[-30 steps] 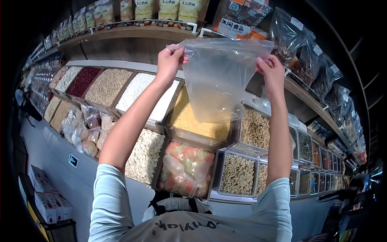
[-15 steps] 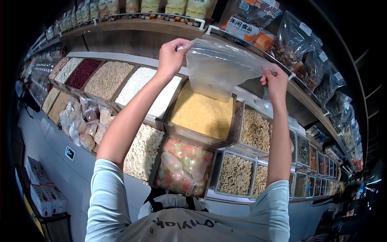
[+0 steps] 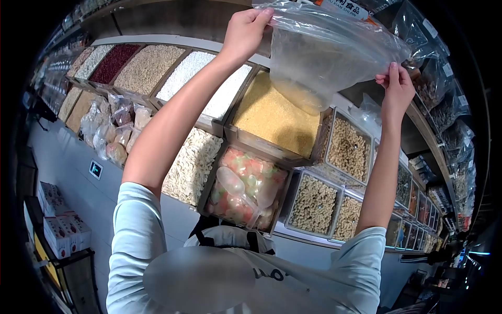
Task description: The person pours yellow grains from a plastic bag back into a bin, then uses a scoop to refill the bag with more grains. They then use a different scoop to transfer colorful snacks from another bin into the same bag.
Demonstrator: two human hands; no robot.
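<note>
A clear plastic bag (image 3: 321, 60) hangs stretched between my two hands above the bins. My left hand (image 3: 246, 34) pinches its upper left corner between thumb and fingers. At the other end, my right hand (image 3: 397, 91) grips the right edge with closed fingertips. The bag looks empty and partly see-through. Its lower end hangs over a bin of fine yellow grain (image 3: 277, 118), and a shadow falls on the grain. Left of that is a bin of white grain (image 3: 204, 83); right of it, a bin of peanut-like pieces (image 3: 348, 149).
Nearer me are a bin of pale flat seeds (image 3: 193, 162), a box of coloured pieces with clear scoops (image 3: 246, 188) and a tub of nut-like pieces (image 3: 312, 204). Bagged goods (image 3: 112, 128) lie at left. A shelf (image 3: 423, 123) with packed bags curves along the right.
Both hands have moved up and to the right with the bag, and its top edge is spread wider. The view has shifted a little.
</note>
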